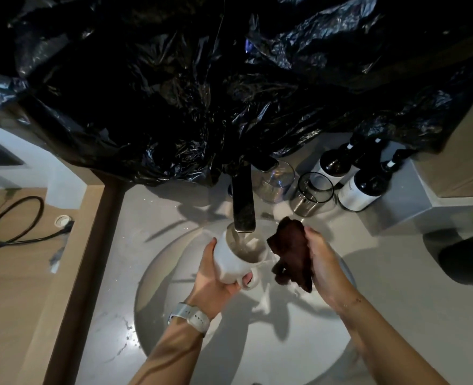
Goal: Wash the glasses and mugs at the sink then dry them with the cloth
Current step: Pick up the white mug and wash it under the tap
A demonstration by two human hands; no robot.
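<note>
Fingers of the left hand (216,276) curl round a white mug (239,257), gripping it tilted under the dark tap (243,201) while water runs into its mouth, above the round basin (157,273). Just right, the right hand (323,259) clutches a bunched brown cloth (292,254), its fingers closed on the fabric. A pale stone counter (135,218) surrounds the basin; wooden flooring with a black cable (13,222) lies far left. Crumpled black plastic sheeting (202,93) hangs behind. Two clear glasses (277,182) stand beside the tap, with dark bottles (363,184) further right.
</note>
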